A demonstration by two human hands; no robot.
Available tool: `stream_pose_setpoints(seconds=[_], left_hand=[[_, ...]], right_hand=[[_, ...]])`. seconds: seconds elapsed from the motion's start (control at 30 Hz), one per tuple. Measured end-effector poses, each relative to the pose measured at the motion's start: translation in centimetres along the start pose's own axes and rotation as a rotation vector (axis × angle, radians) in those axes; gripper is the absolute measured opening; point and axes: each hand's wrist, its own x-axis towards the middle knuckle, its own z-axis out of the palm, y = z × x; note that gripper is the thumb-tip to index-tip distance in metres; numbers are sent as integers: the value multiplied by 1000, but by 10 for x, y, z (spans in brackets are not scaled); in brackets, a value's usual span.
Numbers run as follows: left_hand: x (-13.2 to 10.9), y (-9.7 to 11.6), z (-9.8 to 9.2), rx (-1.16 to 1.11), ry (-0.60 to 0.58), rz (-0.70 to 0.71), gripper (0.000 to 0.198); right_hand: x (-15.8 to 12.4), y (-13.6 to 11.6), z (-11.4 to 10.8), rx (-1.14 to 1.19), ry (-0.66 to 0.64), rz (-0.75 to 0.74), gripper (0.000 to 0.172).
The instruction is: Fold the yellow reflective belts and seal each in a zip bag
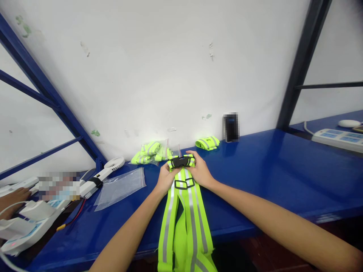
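Bare forearms [255, 206] are slanting over the counter [249, 173], left hand [165, 179] and right hand [202, 172] pinching the webbing [170, 163] beside a black buckle [181, 162]; the yellow-green harness [193, 219] is trailing past the near edge, likely handling light and floppy, its stiff buckle offering the surest grip

"How are the arms lying?"
"Both are bare and stretched forward, drawing together toward the hands. The left forearm [132, 224] slants up from the bottom edge; the right forearm [263, 204] comes in from the lower right corner, showing more length."
"And the hands?"
"The left hand [165, 179] and right hand [202, 170] face each other, near but apart, both gripping, thumbs pointing inward."
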Motion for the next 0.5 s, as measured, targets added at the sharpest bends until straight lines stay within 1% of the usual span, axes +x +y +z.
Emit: stream_pose_setpoints(seconds=[0.07,0.1,0.17,0.23,0.33,0.37,0.47,0.5], left_hand=[[0,0,-1,12,23,11,41],[1,0,-1,20,35,18,41],[1,-1,-3,40,66,37,41],[2,-1,-5,52,90,53,40],[1,0,-6,24,84,48,40],[1,0,-6,3,69,34,40],[-2,3,-5,-47,21,-30,40],[-3,4,-5,-47,11,-45,40]], right_hand=[[-1,-1,0,16,-33,4,48],[-1,-2,0,34,-64,-2,49],[-2,-5,0,98,-149,-4,55],[-3,-7,-1,188,-219,27,53],[-1,-9,-1,311,-234,119,43],[-1,-8,-1,349,-229,158,43],[2,-6,0,489,-219,272,55],[2,-5,0,543,-224,296,56]])
